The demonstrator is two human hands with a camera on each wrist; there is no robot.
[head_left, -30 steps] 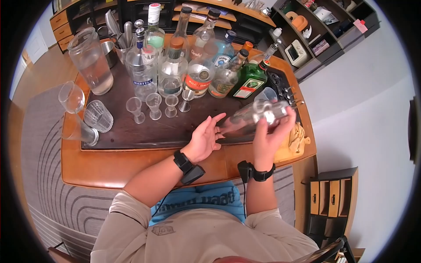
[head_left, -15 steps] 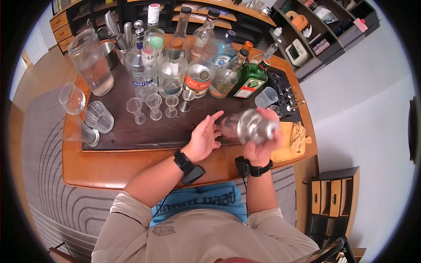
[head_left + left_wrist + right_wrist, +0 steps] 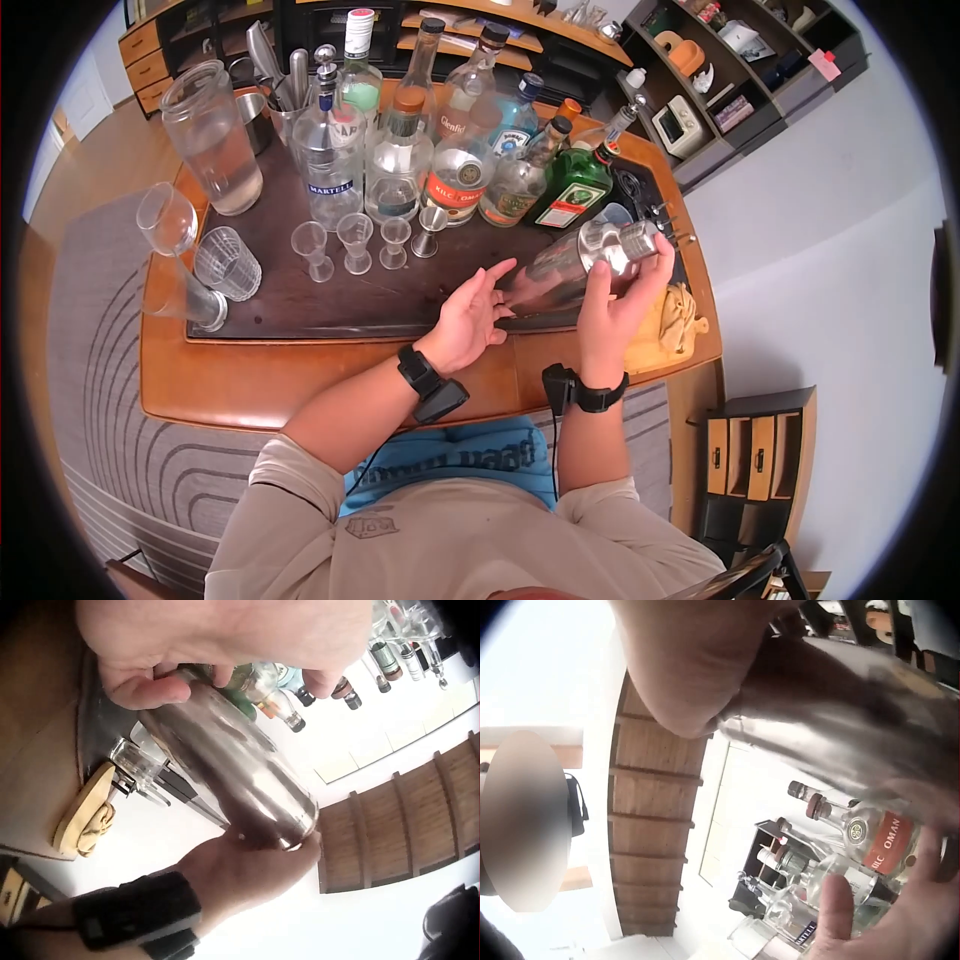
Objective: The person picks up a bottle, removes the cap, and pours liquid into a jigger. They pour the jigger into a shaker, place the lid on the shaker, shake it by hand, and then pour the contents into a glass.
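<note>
A shiny metal shaker [image 3: 575, 262] is tilted between both hands over the dark tabletop, its capped end up at the right. My right hand [image 3: 612, 315] holds the capped end between thumb and fingers; in the left wrist view the right hand [image 3: 251, 870] is behind that end. At the lower end is my left hand [image 3: 465, 315], fingers spread, some touching the shaker near its base. The left wrist view shows the left hand [image 3: 232, 634] with fingertips against the shaker [image 3: 232, 757]. In the right wrist view the shaker [image 3: 840, 712] crosses above the left hand's thumb.
Several bottles [image 3: 400, 165] line the back, beside a water pitcher [image 3: 215, 145]. Small measuring glasses [image 3: 355, 242] and a metal jigger [image 3: 428, 232] stand before them. Tumblers [image 3: 228, 263] are at left; a wooden board [image 3: 655, 345] with a cloth is at right.
The shaker swung its capped end toward the body and back outward, with my right hand moving along. My left hand stayed almost in place at the lower end.
</note>
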